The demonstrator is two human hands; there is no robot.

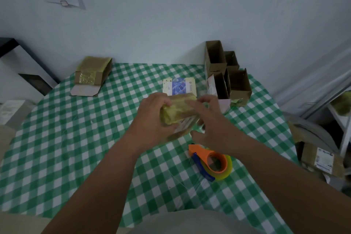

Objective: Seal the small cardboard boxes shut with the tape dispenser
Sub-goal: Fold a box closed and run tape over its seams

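Note:
A small cardboard box (178, 114) wrapped in yellowish tape hangs above the middle of the table. My left hand (152, 119) grips its left end, fingers curled round it. My right hand (210, 119) lies against its right side with fingers spread over the top and underneath; the picture is blurred there. The orange and blue tape dispenser (210, 161) with its yellow roll lies on the green checked tablecloth (76, 157), just below my right wrist, with neither hand on it.
A taped box with an open flap (91, 76) lies at the far left. A white and blue packet (179, 86) sits behind the held box. Several open cardboard boxes (226, 74) stand at the far right by the wall. More boxes (321, 159) lie off the table's right edge.

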